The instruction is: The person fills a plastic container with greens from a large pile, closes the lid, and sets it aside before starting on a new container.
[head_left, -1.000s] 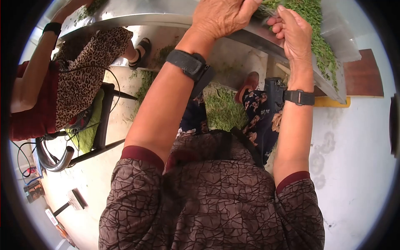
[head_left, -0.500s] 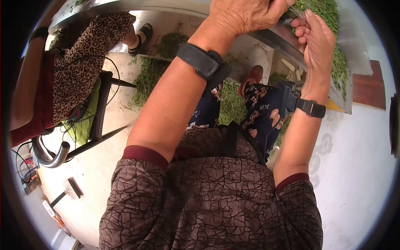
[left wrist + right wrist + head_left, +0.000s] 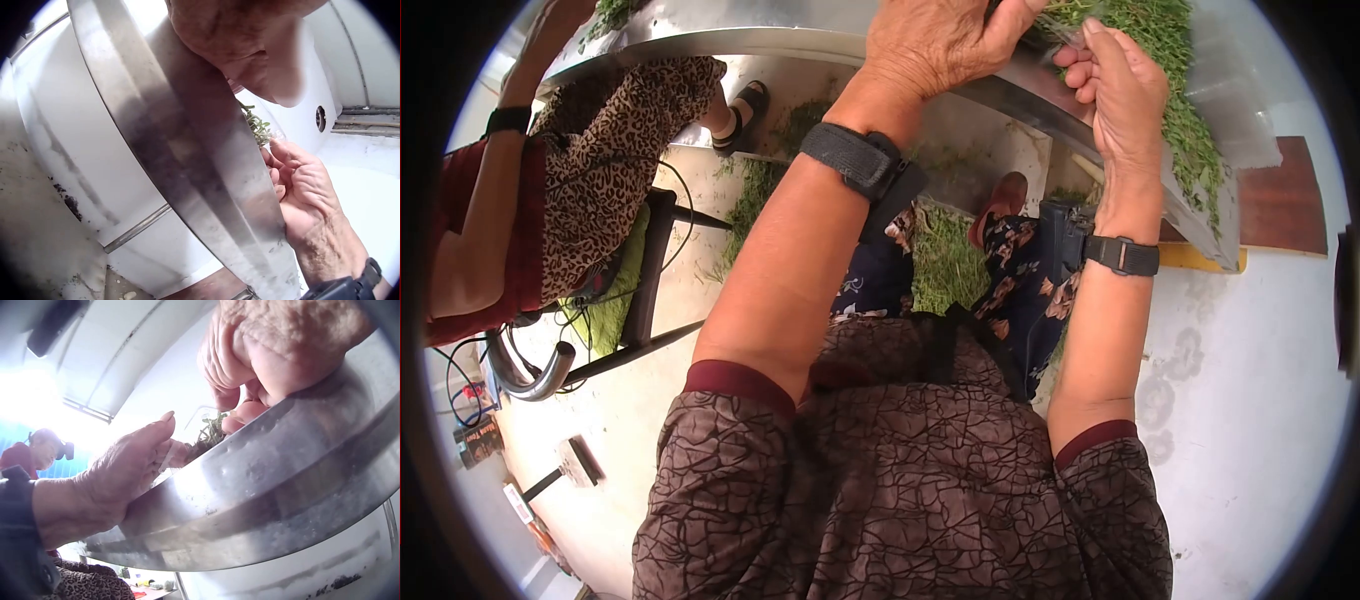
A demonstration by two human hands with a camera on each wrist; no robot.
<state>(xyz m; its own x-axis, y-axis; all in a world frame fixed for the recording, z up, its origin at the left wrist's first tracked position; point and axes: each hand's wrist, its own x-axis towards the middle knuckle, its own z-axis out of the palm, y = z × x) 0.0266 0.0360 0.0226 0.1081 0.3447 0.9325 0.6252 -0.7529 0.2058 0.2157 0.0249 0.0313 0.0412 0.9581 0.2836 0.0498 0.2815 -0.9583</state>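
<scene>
My left hand is over the edge of a metal table, palm down, its fingertips partly hidden. In the right wrist view, thin clear plastic film shows between its thumb and fingers. My right hand faces it from the right, thumb and curled fingers pinching the film. A small bunch of green herb sprigs lies between the two hands, just behind the table rim. Beyond the right hand spreads a heap of loose green herbs.
A clear plastic sheet hangs by the herb heap. To the left, another person in a leopard-print garment works at the same table. A dark stool with a green cloth stands there. Cut herbs lie on the floor near my feet.
Both hands swung right and nearer to me in the head view, then back left, staying close together with the film. The other person's arm also shifted.
</scene>
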